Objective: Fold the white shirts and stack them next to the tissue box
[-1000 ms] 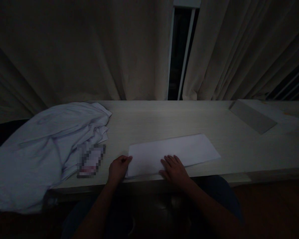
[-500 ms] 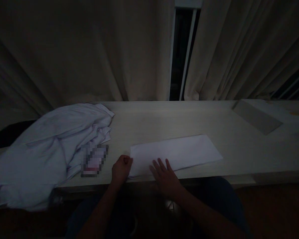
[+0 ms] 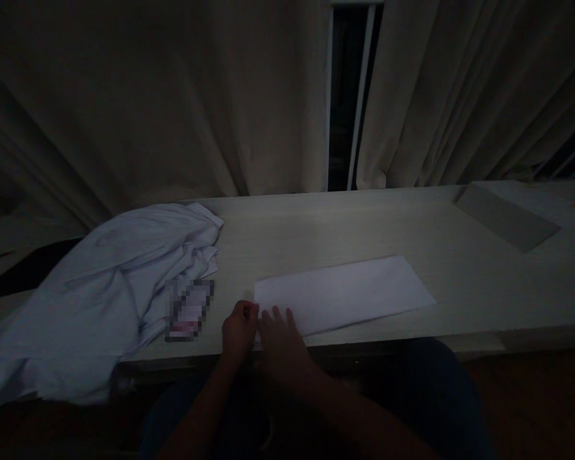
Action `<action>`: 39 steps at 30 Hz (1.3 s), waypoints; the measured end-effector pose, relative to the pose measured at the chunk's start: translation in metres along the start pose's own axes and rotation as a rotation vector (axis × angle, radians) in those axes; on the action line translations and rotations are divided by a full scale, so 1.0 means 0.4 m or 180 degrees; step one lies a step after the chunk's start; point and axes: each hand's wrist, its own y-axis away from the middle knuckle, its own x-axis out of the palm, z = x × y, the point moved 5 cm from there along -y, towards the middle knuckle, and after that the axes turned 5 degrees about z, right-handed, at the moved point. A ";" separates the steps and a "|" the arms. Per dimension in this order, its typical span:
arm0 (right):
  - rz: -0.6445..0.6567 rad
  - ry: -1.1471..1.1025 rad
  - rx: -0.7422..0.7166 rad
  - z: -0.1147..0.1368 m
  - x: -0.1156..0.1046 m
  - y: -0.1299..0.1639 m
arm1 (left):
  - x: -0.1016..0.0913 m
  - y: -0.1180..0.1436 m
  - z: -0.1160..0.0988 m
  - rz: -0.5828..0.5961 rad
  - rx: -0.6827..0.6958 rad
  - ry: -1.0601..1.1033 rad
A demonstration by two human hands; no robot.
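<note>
A folded white sheet of paper [image 3: 345, 294] lies flat on the pale wooden desk [image 3: 316, 230], near its front edge. My left hand [image 3: 238, 329] pinches the sheet's near left corner between thumb and fingers. My right hand [image 3: 280, 335] lies flat right beside it, fingers spread, pressing on the same left end of the paper. The two hands almost touch. The room is dim.
A crumpled white cloth [image 3: 100, 287] covers the desk's left part and hangs over the front edge. A small card [image 3: 188, 310] lies beside it. A grey wedge-shaped object [image 3: 505, 217] sits at the far right. Curtains [image 3: 172, 96] hang behind the desk.
My right hand has slid leftward along the paper, from its middle to the left end beside my left hand. My left hand has kept its hold on the corner.
</note>
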 end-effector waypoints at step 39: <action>0.0329 0.0226 0.1820 -0.600 -0.231 0.327 | 0.113 -0.086 -0.095 0.0567 0.1467 -0.1609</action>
